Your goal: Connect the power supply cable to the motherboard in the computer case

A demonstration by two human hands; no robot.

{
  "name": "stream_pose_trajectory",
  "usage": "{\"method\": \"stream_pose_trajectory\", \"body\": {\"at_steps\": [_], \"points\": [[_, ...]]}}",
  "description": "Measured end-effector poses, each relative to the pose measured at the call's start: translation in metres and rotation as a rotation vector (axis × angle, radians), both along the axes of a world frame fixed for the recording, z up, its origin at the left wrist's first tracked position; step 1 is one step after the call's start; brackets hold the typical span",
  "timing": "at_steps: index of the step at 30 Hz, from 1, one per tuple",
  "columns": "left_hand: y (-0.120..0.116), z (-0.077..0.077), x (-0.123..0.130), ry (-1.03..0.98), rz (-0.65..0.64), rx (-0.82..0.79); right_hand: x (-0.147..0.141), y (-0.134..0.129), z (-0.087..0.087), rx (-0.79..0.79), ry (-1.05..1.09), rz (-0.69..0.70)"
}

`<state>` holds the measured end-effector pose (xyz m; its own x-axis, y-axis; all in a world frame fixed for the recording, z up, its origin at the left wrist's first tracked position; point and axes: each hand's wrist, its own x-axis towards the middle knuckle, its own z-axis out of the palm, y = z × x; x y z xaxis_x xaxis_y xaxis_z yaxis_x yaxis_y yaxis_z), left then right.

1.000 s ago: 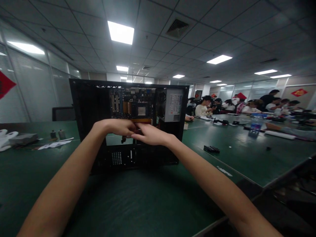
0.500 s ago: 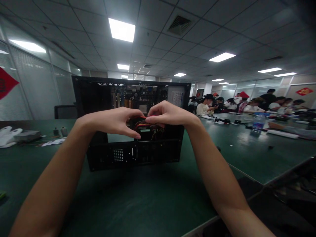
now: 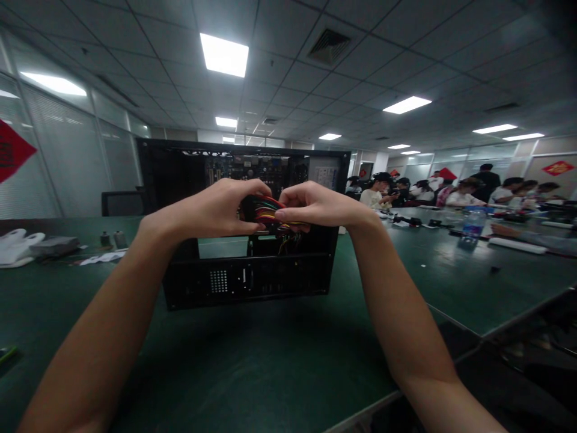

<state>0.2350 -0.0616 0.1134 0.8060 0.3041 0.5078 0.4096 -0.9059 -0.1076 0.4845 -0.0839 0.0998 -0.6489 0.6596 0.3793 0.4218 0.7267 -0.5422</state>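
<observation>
A black computer case (image 3: 279, 279) stands on the green table with its open side facing me. Inside it, a motherboard (image 3: 252, 170) shows behind my hands, and a power supply (image 3: 323, 171) with a pale label sits at the upper right. Both hands grip a bundle of red, yellow, green and black cables (image 3: 265, 208) in front of the board. My left hand (image 3: 220, 207) is curled round the bundle's left end, thumb below. On the right, my right hand (image 3: 311, 205) pinches the cables between thumb and fingers. The cables' ends are hidden.
The green table (image 3: 270, 373) extends to both sides. At left lie a white plastic bag (image 3: 18, 246) and a grey box (image 3: 56, 246). A water bottle (image 3: 473, 222) stands at right. Several people sit along the far right side. A chair (image 3: 121, 203) stands behind the table.
My left hand has closed from a spread grasp onto the cable bundle. Both hands have risen slightly, and more of the gathered cables now shows between them.
</observation>
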Motion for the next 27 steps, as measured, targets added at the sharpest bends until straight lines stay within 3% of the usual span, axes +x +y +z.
{"method": "stream_pose_trajectory", "body": {"at_steps": [4,10,20,27], "points": [[0.001,-0.001,0.001,-0.043,-0.017,0.053,-0.005,-0.003,0.000,-0.012,-0.012,0.044],[0.004,-0.001,0.002,-0.059,-0.048,0.077,-0.004,-0.008,0.005,0.137,-0.094,0.014],[0.000,-0.003,0.005,-0.077,-0.015,0.034,-0.003,-0.008,0.003,0.122,-0.191,-0.015],[-0.001,-0.005,0.009,-0.045,-0.036,-0.038,-0.010,0.000,0.001,0.146,-0.134,-0.109]]}}
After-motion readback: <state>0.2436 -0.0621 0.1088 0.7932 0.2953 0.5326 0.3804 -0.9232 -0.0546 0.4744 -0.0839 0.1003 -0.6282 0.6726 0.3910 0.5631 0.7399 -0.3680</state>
